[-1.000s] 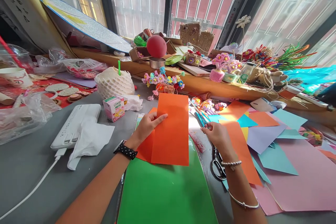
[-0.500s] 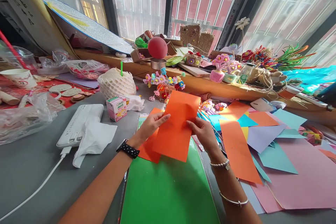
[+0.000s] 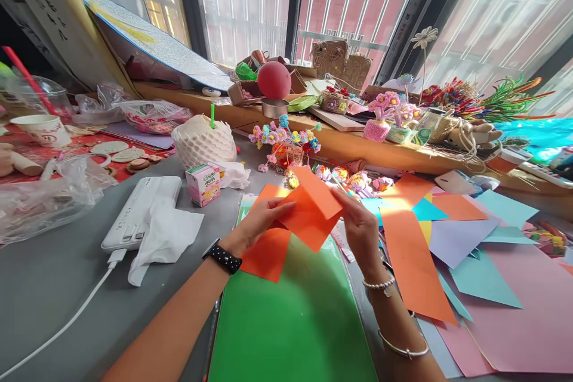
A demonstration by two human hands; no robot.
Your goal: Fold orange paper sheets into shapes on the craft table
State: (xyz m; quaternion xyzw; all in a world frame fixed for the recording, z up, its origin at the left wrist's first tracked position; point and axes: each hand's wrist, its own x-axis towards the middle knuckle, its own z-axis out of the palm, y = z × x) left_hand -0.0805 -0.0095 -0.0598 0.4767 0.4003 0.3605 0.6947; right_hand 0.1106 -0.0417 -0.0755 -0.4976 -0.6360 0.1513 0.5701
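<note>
Both my hands hold one orange paper sheet [image 3: 311, 212] above the table, bent over on itself with its upper part folded toward me. My left hand [image 3: 259, 221] pinches its left edge, thumb on top. My right hand [image 3: 360, 224] grips its right side. Under them lies a green sheet [image 3: 290, 322], and a second orange piece [image 3: 266, 253] rests flat on the green sheet's upper left corner. A black dotted watch band is on my left wrist, bead and metal bracelets on my right.
Coloured paper sheets [image 3: 470, 250] cover the table to the right, with a long orange strip [image 3: 414, 262] nearest. On the left lie a white power bank [image 3: 138, 209] with cable, a tissue [image 3: 168, 239] and a small carton [image 3: 203, 184]. Craft flowers [image 3: 286, 143] line the wooden sill.
My right hand came off the table and took the sheet's right side. The flat orange sheet was lifted, turned and bent over, showing the orange piece beneath.
</note>
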